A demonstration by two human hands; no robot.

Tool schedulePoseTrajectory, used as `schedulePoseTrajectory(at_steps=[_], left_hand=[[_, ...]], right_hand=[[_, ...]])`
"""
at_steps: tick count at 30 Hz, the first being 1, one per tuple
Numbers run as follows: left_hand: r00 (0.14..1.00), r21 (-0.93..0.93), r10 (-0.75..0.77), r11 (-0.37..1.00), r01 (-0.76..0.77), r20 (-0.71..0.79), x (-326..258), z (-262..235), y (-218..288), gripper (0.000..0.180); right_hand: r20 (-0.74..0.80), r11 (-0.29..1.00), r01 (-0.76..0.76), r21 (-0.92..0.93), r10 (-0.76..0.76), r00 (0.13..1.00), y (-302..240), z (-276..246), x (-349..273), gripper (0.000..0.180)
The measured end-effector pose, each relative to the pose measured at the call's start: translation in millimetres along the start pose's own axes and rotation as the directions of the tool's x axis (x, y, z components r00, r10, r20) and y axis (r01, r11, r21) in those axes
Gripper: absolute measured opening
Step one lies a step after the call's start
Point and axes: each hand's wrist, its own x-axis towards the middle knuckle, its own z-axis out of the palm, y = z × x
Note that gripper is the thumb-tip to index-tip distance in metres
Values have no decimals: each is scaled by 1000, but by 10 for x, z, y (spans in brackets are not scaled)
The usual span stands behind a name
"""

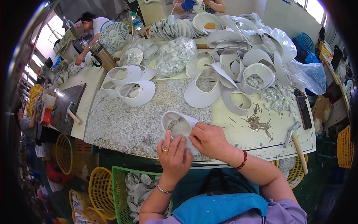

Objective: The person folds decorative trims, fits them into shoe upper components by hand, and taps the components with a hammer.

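Note:
A white visor-shaped piece (179, 121) with an open middle lies on the speckled stone slab near the table's front edge. My left hand (173, 155) holds its near left side, fingers laid over the material, a ring on one of them. With thumb and fingers pinched together, my right hand (209, 140) grips the near right edge. Whatever small thing may sit between those fingertips is hidden. Several similar white visors (137, 93) rest beyond my hands, at the left and right of the slab.
Loose nails (257, 121) lie on the right, near a hammer (294, 142) and a phone (304, 112). Piled visors and plastic bags (175, 56) fill the back. A steel flask (102, 56) and a fan (113, 36) stand left. Below is a green crate (115, 186). Other people work beyond.

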Motion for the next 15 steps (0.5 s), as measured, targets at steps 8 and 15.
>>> schedulePoseTrajectory(at_steps=[8,15], left_hand=[[1000,-69,1,998,-1,1,-7,17,5,31],[999,-53,35,998,-36,-14,-6,36,-12,31]], right_hand=[[-6,999,32,17,-32,999,12,-15,-58,11],[4,997,60,46,-60,998,20,-322,-171,19]])
